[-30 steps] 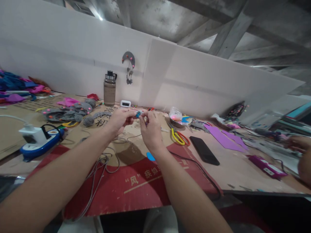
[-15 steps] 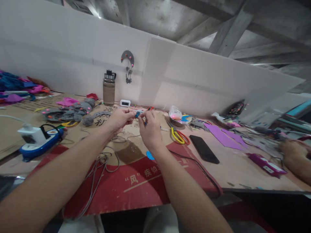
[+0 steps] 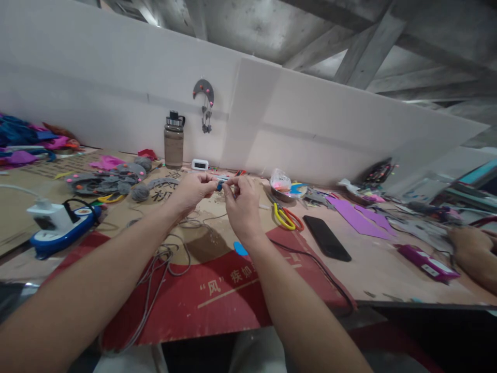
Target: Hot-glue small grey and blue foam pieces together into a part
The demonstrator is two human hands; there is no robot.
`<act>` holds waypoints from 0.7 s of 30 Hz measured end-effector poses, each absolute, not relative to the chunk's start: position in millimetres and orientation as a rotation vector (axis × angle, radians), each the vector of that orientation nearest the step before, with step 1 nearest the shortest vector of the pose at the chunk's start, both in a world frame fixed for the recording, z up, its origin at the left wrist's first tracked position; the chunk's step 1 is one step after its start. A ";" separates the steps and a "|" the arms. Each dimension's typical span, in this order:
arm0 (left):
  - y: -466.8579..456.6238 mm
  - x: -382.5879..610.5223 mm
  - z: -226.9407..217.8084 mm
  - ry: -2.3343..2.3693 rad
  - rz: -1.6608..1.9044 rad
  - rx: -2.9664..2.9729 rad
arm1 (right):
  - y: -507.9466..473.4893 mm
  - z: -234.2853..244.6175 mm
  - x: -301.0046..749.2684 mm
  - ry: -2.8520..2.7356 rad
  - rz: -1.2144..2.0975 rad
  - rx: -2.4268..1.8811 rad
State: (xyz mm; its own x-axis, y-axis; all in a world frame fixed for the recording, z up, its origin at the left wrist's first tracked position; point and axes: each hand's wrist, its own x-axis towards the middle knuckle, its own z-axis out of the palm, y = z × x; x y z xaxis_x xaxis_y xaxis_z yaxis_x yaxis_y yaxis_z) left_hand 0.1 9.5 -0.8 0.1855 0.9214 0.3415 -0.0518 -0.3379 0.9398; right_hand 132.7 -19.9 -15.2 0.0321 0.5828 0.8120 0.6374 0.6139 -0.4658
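My left hand (image 3: 193, 192) and my right hand (image 3: 243, 207) meet above the middle of the cardboard-covered table (image 3: 373, 264). Both pinch a small blue piece (image 3: 220, 184) between fingertips; it is too small to name more closely. A thin grey wire (image 3: 163, 259) runs in loops on the table below my hands. A small blue scrap (image 3: 240, 249) lies on the table by my right wrist.
Yellow-handled scissors (image 3: 284, 216), a black phone (image 3: 326, 238) and purple sheets (image 3: 355, 217) lie to the right. A water bottle (image 3: 174, 140) stands by the wall. Grey felt pieces (image 3: 112, 181) and a blue-white device (image 3: 58, 225) are at left. Another person's hand (image 3: 471, 248) rests at far right.
My hands stayed together, with the blue piece now lower and more hidden between my fingertips. The other person's hand at the right has moved further onto the table.
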 end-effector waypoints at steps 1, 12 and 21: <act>9.2 0.1 -0.6 0.871 1.317 1.532 | -19.9 -15.2 132.8 -1.630 -0.054 -1.034; 11.9 -5.2 3.2 0.691 1.178 1.216 | -22.0 -14.9 135.2 -1.673 -0.108 -1.017; 19.7 -8.7 -2.0 0.664 1.126 1.157 | -18.4 -17.7 137.8 -1.670 -0.148 -1.044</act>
